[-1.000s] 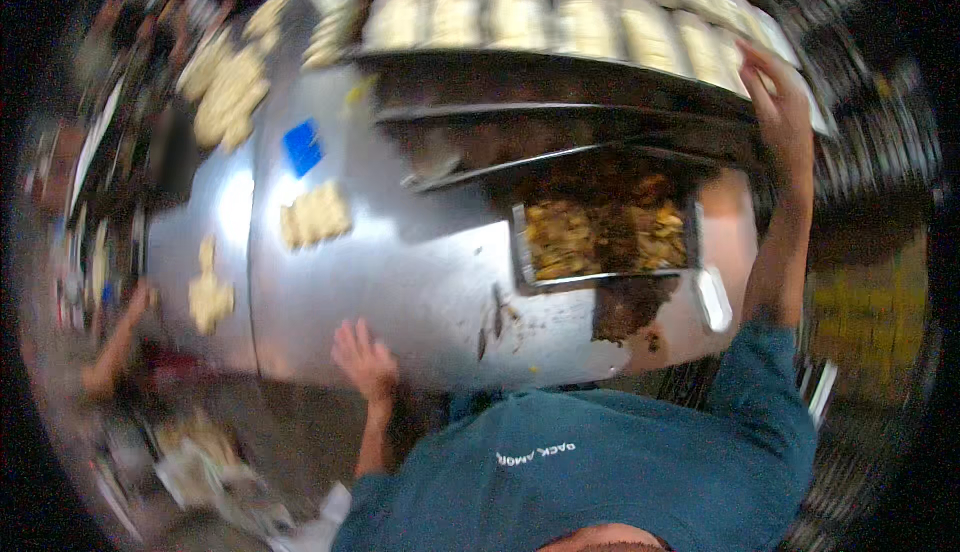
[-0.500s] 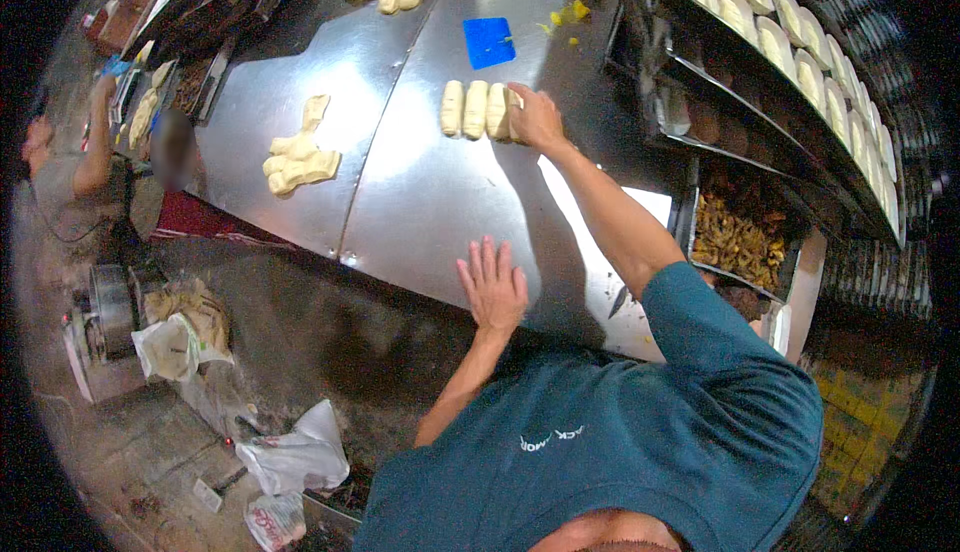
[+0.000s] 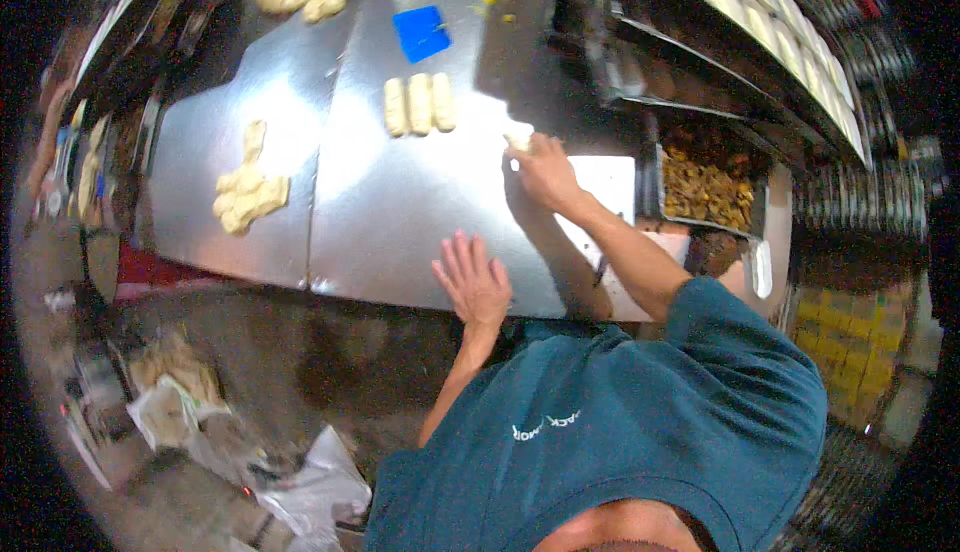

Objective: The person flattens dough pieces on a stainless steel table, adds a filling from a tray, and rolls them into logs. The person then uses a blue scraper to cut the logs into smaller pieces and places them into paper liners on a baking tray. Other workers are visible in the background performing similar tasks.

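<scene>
- Gripping one short pale dough piece (image 3: 519,141), the bare right hand (image 3: 549,174) is covering most of it; only a bright end is showing, and whether it is touching the shiny steel table (image 3: 400,212) cannot be told.
- The bare left hand (image 3: 476,282) is holding nothing, its fingers spreading wide near the table's front edge.
- Three pale dough rolls (image 3: 420,106) are lying side by side near a flat blue rectangular scraper (image 3: 421,34).
- Long pale tray rolls (image 3: 757,20) are running out of view, upper right.
- Three rolls, not the earlier four, are now forming the row; the right hand is standing apart, rightward.
</scene>
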A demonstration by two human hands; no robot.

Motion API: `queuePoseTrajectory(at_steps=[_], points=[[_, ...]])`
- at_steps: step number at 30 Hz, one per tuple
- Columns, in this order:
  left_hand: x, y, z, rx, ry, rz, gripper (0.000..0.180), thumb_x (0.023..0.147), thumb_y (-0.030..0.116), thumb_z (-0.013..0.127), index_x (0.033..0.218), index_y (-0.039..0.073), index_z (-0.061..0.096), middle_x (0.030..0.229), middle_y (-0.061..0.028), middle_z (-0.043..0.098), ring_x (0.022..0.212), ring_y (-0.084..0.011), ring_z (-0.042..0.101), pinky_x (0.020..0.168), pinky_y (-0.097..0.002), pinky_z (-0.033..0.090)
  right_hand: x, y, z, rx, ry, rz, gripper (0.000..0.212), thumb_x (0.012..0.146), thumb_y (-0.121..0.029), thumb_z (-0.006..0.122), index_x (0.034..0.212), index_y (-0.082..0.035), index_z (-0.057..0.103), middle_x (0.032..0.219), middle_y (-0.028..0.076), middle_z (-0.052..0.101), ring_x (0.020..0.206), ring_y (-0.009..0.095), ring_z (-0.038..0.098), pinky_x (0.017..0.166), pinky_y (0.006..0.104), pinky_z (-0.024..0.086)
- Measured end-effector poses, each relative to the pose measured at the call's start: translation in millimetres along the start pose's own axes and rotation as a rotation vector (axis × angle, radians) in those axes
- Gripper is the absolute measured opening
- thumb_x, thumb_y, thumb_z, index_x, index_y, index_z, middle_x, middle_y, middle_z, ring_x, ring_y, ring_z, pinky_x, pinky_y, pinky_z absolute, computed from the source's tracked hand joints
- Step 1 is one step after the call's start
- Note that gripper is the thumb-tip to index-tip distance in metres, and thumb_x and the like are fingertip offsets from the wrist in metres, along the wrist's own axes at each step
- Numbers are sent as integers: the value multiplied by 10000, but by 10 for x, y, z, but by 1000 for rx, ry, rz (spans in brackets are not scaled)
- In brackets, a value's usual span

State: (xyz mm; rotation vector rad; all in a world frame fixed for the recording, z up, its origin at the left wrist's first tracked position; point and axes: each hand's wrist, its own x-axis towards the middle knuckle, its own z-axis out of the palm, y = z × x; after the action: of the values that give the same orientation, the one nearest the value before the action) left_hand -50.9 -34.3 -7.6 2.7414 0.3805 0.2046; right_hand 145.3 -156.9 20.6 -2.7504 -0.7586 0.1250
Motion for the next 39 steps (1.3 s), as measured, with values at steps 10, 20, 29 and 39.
queuePoseTrajectory(at_steps=[10,20,29,39], points=[[-35,153,54,160,18,38,546,904,246,517,1412,84,394,1520,-153,290,1406,-363,240,1133,-571,138,-1310,910,-1823,1031,-200,189,326,843,-187,620,1158,-118,673,1081,75,675,977,158,597,869,305,463],[-75,-12,126,359,-33,-23,509,960,240,383,1431,52,341,1522,-173,270,1423,-355,205,1142,-551,132,-2477,4287,-4962,15,572,710,393,813,-116,595,1202,-118,648,1023,79,672,859,149,609,777,299,487],[6,110,86,409,-55,-22,510,976,263,332,1434,38,332,1505,-193,285,1400,-383,232,1131,-560,145,-2031,5735,-4810,-354,204,720,409,724,16,565,1109,-123,555,986,199,650,935,376,623,757,447,481],[28,221,-71,253,14,-10,505,889,175,469,1366,15,432,1468,-206,355,1375,-403,272,1124,-558,164,-1323,3745,-4646,61,584,329,331,929,-180,587,1231,-46,594,1149,118,653,1077,193,604,964,320,441]])
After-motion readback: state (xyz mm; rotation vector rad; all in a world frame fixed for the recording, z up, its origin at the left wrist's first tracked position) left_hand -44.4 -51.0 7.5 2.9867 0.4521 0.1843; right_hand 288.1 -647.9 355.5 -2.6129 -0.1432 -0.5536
